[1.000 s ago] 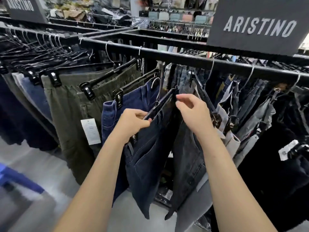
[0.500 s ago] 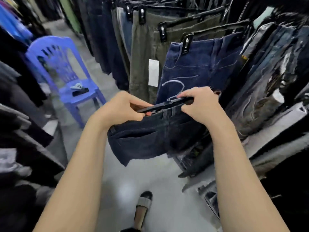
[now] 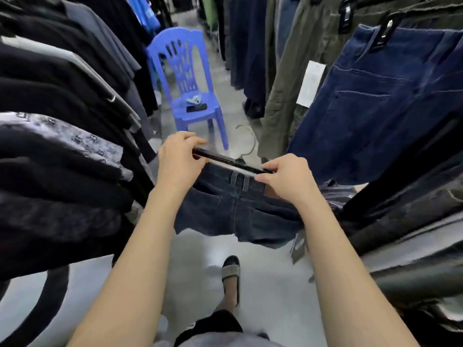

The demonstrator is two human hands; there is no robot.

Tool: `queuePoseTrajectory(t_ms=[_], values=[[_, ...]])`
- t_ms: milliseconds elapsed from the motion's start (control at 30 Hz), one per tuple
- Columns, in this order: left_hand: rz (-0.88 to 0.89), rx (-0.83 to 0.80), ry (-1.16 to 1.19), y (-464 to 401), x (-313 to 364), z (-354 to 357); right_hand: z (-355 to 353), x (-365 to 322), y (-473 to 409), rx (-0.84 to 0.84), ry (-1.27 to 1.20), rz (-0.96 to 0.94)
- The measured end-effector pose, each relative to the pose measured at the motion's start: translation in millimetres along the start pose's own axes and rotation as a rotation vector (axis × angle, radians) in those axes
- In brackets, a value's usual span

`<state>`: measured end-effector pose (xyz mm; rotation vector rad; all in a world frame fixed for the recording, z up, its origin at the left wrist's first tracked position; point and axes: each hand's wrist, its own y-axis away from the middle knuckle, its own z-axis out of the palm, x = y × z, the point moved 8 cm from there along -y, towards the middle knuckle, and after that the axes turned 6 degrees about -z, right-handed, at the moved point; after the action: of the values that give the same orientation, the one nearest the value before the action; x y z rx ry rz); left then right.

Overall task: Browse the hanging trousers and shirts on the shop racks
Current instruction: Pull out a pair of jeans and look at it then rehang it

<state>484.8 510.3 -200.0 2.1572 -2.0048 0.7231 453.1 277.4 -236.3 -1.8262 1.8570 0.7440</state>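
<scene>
Nearest, a sandalled foot stands on the pale floor between both bare forearms, which reach forward side by side. Above it the dark jeans hang off the rack in mid-aisle, waistband up, legs dropping toward the floor. Their black clip hanger lies almost level, its long axis running left to right and sloping slightly down to the right, wire hook pointing away. The left hand has its grip closed on the hanger's left end, fingers curled over the bar; the right hand pinches the right end, knuckles up. Beyond hang blue jeans and olive trousers at right, black shirts at left. Farthest, a blue plastic chair.
</scene>
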Motion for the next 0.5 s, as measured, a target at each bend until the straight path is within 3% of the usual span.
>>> queuePoseTrajectory(t_ms=[100,200,367,500], values=[[-0.114,0.277,0.068,30,-15,-7,16,-11,-3,-0.011,-0.013,-0.001],[-0.211,0.332,0.053,53,-13,4,23,-20,-2,-0.01,-0.023,0.033],[-0.44,-0.232,0.61,68,9,64,31,-35,2,-0.017,-0.104,0.047],[-0.626,-0.299,0.813,72,8,72,45,-44,10,-0.199,-0.16,-0.013]])
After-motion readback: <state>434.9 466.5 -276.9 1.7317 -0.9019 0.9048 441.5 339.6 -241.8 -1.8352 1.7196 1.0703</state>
